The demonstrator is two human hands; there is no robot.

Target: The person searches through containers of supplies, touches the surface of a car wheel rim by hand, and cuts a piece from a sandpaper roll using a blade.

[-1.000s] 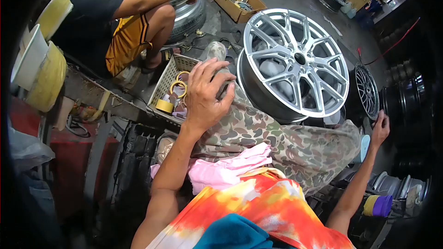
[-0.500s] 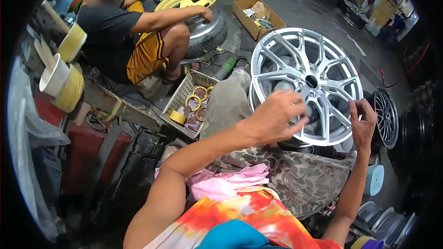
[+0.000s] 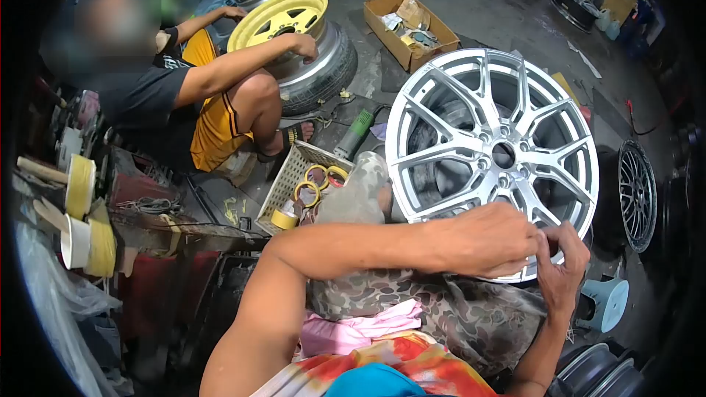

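Left hand (image 3: 478,241) and right hand (image 3: 562,261) are meeting over the wheel's (image 3: 493,154) near rim; fingers are curling, contact partly hidden. Whether they are pinching anything: cannot tell.

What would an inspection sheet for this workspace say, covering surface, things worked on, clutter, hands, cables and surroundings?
Surface: dark floor, marked and littered with scraps.
Job's things: silver spoked wheel, face up before the person; centre hole open.
Clutter: crate holding yellow tape rolls; cardboard box of mixed bits; green tool beside the crate.
Hands: left hand and right hand meet over the wheel's near edge; anything between their fingers is hidden.
Cables: dark cord by the green tool; whether plugged in, cannot tell.
Surroundings: crouching co-worker at a yellow wheel; dark many-spoked wheel on the right.
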